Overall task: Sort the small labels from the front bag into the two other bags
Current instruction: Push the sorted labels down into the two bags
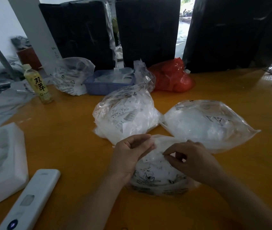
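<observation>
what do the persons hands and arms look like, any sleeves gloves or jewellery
Both the left hand and the right hand are bare, with no gloves. No ring, watch or bracelet shows on either. Both forearms are uncovered as far as the frame's lower edge, so no sleeve is in view. The nails look short and plain.

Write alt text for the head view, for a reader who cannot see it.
Both hands work at the front bag on an orange table: the left hand holds its rim, the right hand pinches at its top. Behind it lie two clear bags, the left bag and the right bag.
</observation>
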`<state>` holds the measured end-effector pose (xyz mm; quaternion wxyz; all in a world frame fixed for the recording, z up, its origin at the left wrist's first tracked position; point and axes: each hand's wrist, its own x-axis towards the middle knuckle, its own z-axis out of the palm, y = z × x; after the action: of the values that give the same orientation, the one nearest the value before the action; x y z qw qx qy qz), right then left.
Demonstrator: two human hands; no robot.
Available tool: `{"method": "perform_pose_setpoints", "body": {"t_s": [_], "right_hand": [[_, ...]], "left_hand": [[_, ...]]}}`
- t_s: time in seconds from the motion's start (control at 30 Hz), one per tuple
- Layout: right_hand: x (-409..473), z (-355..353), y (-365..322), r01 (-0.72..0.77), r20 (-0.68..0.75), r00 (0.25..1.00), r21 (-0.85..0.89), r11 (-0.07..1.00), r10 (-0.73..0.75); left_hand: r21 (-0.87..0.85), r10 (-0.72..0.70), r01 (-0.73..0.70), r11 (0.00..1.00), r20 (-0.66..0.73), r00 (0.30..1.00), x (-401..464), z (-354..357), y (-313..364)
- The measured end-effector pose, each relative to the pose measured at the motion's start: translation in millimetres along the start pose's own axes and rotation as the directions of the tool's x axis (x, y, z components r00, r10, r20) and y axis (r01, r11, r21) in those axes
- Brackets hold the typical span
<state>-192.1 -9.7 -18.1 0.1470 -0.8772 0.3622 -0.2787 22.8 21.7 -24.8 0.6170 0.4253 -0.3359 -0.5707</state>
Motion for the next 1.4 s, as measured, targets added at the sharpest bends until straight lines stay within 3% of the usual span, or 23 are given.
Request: {"method": "perform_pose_setpoints", "body": {"t_s": [0.17,0.4,0.7,0.9,1.4], "right_hand": [[-4,-15,-2,-0.101,-0.112,0.984,0.306,0.947,0.142],[1,-12,2,-0.324,-0.111,0.910,0.408,0.854,0.399],[-1,-12,-10,-0.293,-0.099,0.875,0.673,0.679,0.474],[-3,-7,-11,-0.255,-0.125,0.891,0.657,0.710,0.436],[-1,2,-17,-0.202,-0.291,0.910,0.310,0.929,0.296]], "left_hand": [[0.014,0.000,0.000,1.000,-0.037,0.999,-4,1,0],[-0.004,-0.017,0.017,1.000,0.003,1.000,-10,6,-3],[-0.028,-0.051,0.051,0.998,-0.012,0.999,-12,9,-8],[-0.177,-0.099,0.097,0.979,-0.004,0.995,-10,9,-8],[-0.255,-0.134,0.114,0.960,-0.061,0.989,-10,9,-10]]}}
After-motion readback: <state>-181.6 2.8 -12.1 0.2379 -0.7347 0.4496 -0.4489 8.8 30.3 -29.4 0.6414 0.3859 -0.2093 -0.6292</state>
